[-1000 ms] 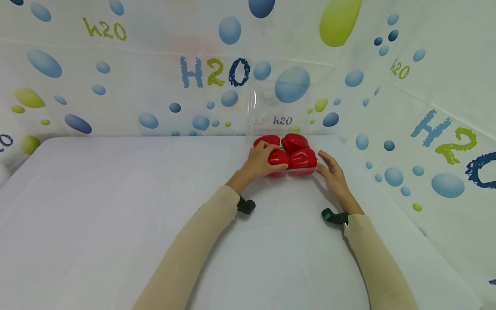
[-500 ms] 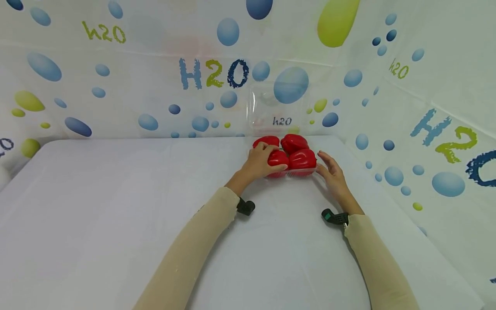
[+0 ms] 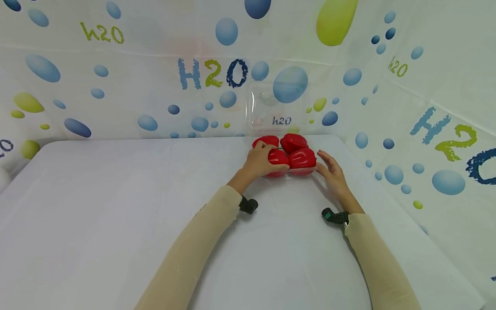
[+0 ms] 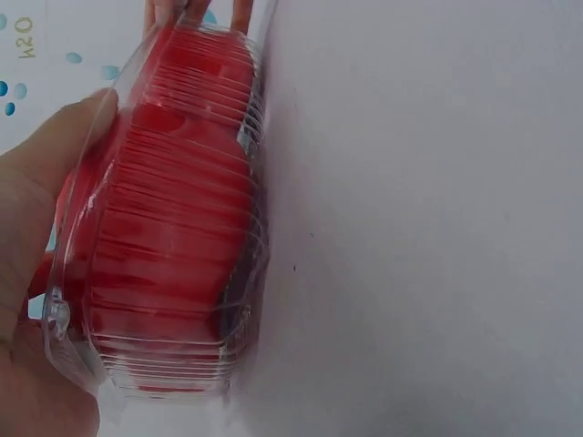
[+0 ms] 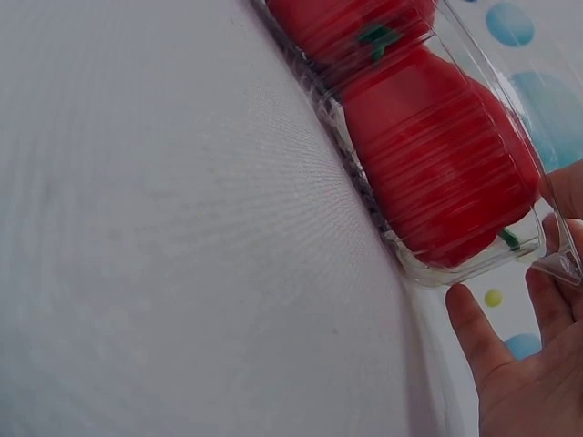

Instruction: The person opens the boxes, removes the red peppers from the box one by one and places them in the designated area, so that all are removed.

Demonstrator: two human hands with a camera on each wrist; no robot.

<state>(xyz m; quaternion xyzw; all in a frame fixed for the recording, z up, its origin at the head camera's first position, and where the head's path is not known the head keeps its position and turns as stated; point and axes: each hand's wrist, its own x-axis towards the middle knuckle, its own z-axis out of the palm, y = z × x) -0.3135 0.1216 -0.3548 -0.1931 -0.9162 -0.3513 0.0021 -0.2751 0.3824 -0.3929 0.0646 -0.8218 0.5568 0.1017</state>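
Curls the left hand (image 3: 257, 163) over the near-left red pepper (image 3: 278, 157), gripping between fingertips at the top, next to the far-left pepper (image 3: 267, 140), and the thumb at the near side. Holds the right hand (image 3: 331, 174) mostly open, with loosely bent, spread fingers, about the right end of a clear plastic container (image 3: 301, 172), with no firm hold on anything. Cannot tell, from the right wrist view, about the thumb's contact with the end wall.

Counts four peppers inside the container, set two by two, including the near-right pepper (image 3: 303, 158) and the far-right pepper (image 3: 294, 142). Shows green stems (image 5: 378, 38) through the ribbed wall in the right wrist view. Sits, container and all, on the white counter (image 3: 116, 215), near the back edge and right of centre in the head view. Has a clear lid (image 3: 267, 114) standing upright behind the peppers, in front of a white backdrop (image 3: 155, 94) with blue and lime drops and H2O lettering. Wears beige sleeves (image 3: 190, 249), with a dark device (image 3: 248, 205) at each wrist.
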